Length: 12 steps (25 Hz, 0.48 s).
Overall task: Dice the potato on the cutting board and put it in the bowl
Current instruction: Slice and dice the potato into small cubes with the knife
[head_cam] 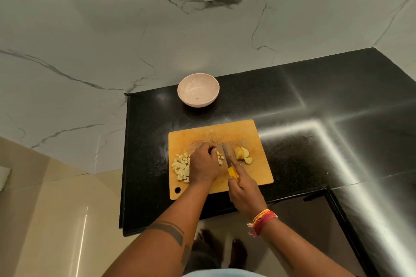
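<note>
I see both forearms reaching in from six o'clock toward the wooden cutting board (247, 132), which lies on the black countertop (315, 96).

The left hand (203, 164) sits knuckles-up over the middle-left of the board, wrist bent slightly, fingers curled down at its twelve o'clock edge. They seem to hold down a small piece of potato, but the piece is hidden under the hand, so I cannot tell whether it is pinched or only pressed. A dark tattoo band crosses that forearm.

The right hand (244, 191) comes in at about five o'clock of the board, fingers wrapped round the yellow handle of the knife (227, 162). The index finger lies extended along the top. The blade points toward twelve o'clock, just beside the left hand's fingertips. A red and orange thread band circles the right wrist.

The diced potato (182, 167) lies heaped at nine o'clock of the left hand, with a few cubes between that hand and the blade. The uncut potato slices (242, 154) rest at two o'clock of the knife, close to the blade.

The pale bowl (198, 93) stands on the countertop at twelve o'clock of the board, well apart from it, with no potato in it.
</note>
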### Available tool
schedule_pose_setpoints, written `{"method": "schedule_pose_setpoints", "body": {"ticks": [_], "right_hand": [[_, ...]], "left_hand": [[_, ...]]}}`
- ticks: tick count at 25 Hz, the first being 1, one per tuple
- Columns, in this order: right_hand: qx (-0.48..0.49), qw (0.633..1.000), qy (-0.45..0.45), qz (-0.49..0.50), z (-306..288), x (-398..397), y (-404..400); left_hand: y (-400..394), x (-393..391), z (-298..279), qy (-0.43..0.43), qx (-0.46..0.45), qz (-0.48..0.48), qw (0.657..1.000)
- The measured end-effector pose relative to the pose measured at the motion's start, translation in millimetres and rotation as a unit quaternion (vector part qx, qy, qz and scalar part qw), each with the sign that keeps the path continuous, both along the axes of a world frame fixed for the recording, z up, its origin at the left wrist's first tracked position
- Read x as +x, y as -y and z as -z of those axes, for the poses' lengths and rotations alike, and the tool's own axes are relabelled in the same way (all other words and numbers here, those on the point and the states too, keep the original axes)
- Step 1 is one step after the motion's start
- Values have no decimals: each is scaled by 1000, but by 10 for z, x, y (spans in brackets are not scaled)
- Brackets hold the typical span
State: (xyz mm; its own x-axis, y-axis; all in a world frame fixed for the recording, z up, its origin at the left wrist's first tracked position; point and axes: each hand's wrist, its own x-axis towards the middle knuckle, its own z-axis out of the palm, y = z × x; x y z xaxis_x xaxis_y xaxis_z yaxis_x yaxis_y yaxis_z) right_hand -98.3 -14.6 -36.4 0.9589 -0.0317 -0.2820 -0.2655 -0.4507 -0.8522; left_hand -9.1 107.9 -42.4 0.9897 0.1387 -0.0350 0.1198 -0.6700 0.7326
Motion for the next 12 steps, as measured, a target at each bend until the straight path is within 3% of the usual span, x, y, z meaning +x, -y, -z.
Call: {"method": "schedule_pose_setpoints", "body": {"ticks": [7,12], "right_hand": [[-78,992,-50,89,-200,102,138],[-94,990,-60,85,-252,73,202]], "left_hand": [[221,34,11,-54,29,174,983],[370,178,88,-89,32,209,973]]}}
